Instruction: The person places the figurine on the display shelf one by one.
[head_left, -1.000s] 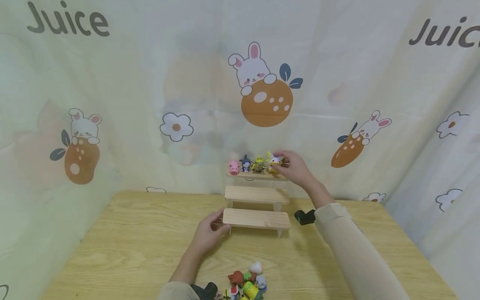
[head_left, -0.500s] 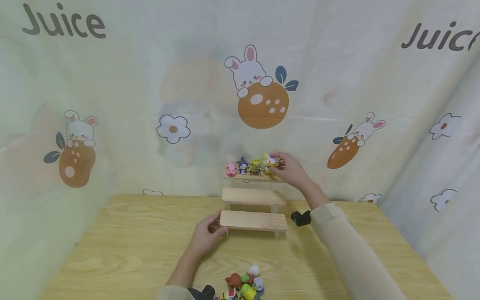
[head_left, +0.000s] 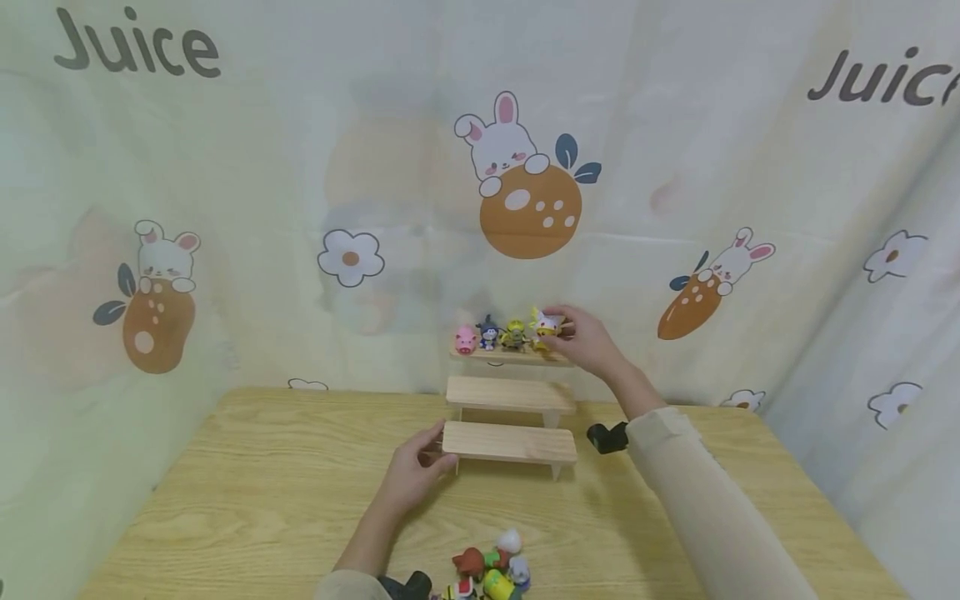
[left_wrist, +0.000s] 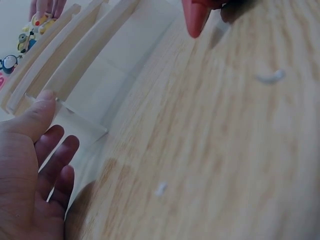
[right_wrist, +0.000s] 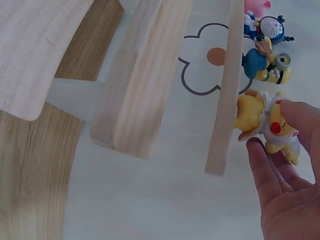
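One second with barely any shift, apart from a slight sway of the head view: same pinch of the right hand [head_left: 590, 343] on the Pikachu-like figurine [right_wrist: 265, 120], same spot toward the right end of the far step [head_left: 510, 357]. Looks upright, feet apparently down on the wood; by that sign, already seated but not yet let go. Closed only to the toy's width, thumb on one side, fingers on the other.

No change at the left hand [head_left: 407, 477] either: bent round the left end of the near step [head_left: 510, 442], thumb against the wood, forefinger partly hidden, other fingers loosely curled and apart from it. Probably a steadying hold.

For bearing things, a three-step wooden stand [head_left: 552, 418] toward the far side of the table [head_left: 262, 492]. Along the far step, left to right: pink pig figurine [head_left: 466, 339], blue Doraemon-like figurine [head_left: 489, 334], Minion figurine [right_wrist: 270, 65] with goggles, then the pinched one just beside it. Between far and near, the middle step [head_left: 510, 393].

Toward the near edge, a jumbled figurine pile [head_left: 498, 584], partly cut off, too small for single names.
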